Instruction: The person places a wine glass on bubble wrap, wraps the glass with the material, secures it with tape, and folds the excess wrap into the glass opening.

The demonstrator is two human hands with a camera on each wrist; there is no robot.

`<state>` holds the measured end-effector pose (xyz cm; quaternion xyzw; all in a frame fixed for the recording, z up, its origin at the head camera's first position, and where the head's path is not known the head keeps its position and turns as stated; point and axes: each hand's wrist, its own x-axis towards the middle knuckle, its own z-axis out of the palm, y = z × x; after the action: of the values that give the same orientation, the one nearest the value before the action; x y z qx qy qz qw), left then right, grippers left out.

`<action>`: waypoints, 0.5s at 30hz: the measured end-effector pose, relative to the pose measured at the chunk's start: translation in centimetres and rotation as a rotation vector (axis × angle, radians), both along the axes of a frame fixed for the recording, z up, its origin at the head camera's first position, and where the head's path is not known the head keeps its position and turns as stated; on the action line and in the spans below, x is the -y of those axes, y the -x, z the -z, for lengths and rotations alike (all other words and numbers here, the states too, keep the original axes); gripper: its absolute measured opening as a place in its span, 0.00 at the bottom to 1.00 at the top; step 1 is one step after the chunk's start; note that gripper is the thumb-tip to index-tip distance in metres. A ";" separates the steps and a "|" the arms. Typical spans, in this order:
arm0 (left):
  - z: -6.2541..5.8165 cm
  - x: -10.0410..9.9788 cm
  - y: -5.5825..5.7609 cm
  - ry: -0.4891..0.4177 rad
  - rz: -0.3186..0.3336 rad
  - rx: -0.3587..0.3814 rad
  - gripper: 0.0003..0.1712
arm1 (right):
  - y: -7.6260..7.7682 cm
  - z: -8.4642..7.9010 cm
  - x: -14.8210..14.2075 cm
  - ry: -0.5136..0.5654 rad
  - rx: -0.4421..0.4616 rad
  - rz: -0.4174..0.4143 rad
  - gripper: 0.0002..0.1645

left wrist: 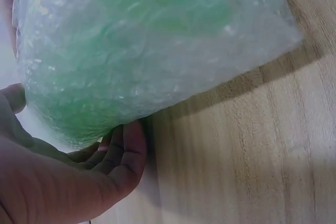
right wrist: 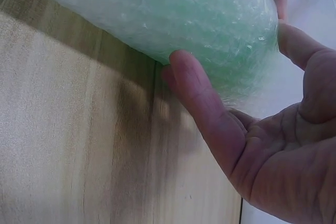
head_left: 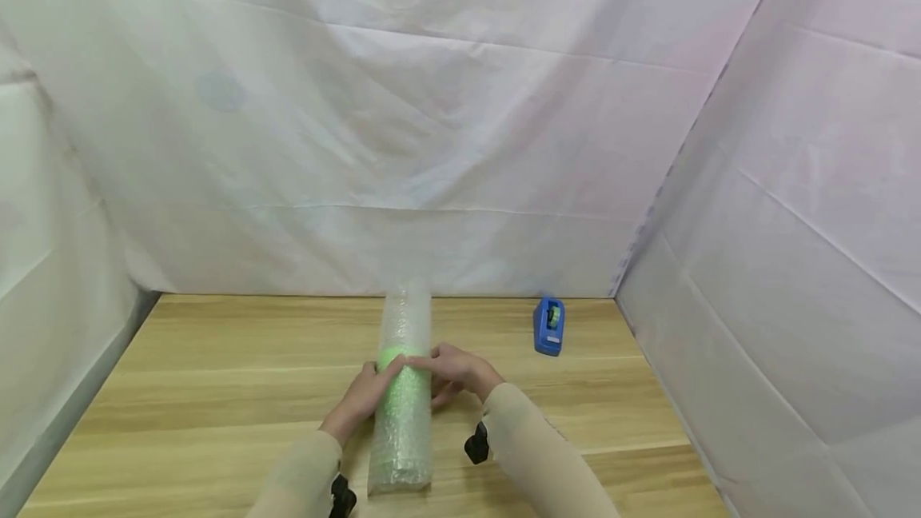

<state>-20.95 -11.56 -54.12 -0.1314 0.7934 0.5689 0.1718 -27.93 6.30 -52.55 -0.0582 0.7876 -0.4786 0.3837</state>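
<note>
A long roll of bubble wrap (head_left: 403, 430) lies lengthwise on the wooden table, with something green showing through its middle. My left hand (head_left: 365, 392) grips its left side, thumb on top. In the left wrist view, the fingers (left wrist: 134, 153) curl beneath the wrap's lower edge. From the right, my right hand (head_left: 464, 370) holds the same roll, its thumb on top close to the left thumb. Its fingers (right wrist: 202, 95) bend against the side in the right wrist view. What is inside the wrap cannot be made out.
A blue tape dispenser (head_left: 548, 328) with a roll of tape stands at the back right of the wooden table (head_left: 237, 390). White cloth (head_left: 345, 126) hangs behind the table and along both sides. The roll's far end reaches the table's back edge.
</note>
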 end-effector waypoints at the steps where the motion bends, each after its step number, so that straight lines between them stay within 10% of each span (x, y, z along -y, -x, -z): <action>1: 0.1 0.0 0.0 -0.010 0.004 0.005 0.55 | 0.0 0.1 0.0 0.000 0.000 0.004 0.36; 15: 0.5 0.2 -0.3 -0.092 0.024 0.009 0.45 | -0.3 0.5 0.3 0.005 -0.018 0.032 0.37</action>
<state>-20.67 -11.78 -54.58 -0.1164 0.7673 0.6019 0.1882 -27.59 5.99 -53.05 -0.0508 0.7906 -0.4864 0.3686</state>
